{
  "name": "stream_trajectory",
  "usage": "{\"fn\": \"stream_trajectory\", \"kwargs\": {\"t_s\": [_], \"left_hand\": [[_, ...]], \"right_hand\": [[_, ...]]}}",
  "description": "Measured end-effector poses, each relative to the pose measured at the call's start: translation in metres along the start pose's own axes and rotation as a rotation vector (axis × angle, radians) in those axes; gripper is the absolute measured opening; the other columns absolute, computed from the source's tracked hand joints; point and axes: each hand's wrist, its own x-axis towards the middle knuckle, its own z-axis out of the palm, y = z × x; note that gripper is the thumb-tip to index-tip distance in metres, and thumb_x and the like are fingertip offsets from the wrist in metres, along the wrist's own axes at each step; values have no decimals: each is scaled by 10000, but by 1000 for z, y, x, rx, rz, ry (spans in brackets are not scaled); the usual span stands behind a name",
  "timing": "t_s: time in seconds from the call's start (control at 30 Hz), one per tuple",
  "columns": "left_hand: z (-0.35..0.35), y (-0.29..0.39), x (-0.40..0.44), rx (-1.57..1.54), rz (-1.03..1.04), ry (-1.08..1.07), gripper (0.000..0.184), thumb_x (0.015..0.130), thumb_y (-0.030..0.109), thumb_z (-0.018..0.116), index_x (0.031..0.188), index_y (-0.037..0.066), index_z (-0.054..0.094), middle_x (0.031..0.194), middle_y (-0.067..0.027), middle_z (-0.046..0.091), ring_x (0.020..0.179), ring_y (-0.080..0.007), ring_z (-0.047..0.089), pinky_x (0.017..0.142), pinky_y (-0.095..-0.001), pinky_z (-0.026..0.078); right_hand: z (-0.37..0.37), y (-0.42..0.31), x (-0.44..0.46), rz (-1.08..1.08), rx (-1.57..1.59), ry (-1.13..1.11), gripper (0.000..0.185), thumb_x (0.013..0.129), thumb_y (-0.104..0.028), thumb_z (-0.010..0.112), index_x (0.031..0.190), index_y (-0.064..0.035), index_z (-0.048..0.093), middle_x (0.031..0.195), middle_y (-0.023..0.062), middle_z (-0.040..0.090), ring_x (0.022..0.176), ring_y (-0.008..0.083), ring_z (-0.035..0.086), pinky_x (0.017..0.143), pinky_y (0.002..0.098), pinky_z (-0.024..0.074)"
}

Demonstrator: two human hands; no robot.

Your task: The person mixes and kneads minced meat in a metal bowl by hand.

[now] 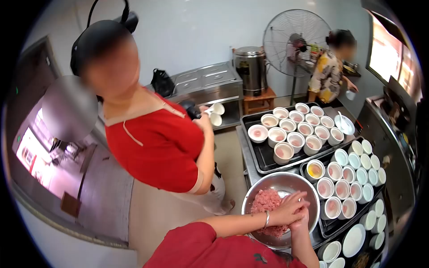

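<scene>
My left hand [288, 209], with a bangle at its wrist, lies across my right hand [300, 219]. They are pressed together above a large steel bowl [246, 196], fingers closed over each other. Whatever is between the palms is hidden. Pink minced meat [265, 201] fills the left side of the bowl beneath them. Close to the right of my hands, white cups [325, 187] stand on a black tray [328, 233], several with pink meat inside. One cup [315, 169] shows something yellow.
A farther tray [263, 166] carries more cups and a white bowl [344, 124]. A person in red [152, 147] stands at left, holding white cups [216, 115]. Another person [328, 76] is near the big fan [286, 38]. A plate [354, 240] lies at lower right.
</scene>
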Motion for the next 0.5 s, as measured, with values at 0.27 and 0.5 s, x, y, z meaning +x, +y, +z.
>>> {"fn": "stream_trajectory", "kwargs": {"t_s": [0.27,0.5], "left_hand": [[-17,-17,-4,-1177,-778,272,425,824,497,359,838,111,536,799,-38,549,697,-170,484,664,-335,413],[-34,-38,-6,-1208,-541,292,302,857,356,402,874,75,511,705,-24,510,674,-119,475,687,-276,414]], "right_hand": [[10,-8,-4,-801,-1595,-78,113,809,-109,470,821,-20,538,759,73,534,679,184,517,603,284,422],[25,3,-10,-449,-988,-149,359,844,-228,412,1148,-39,391,934,122,538,873,228,505,769,324,399]]}}
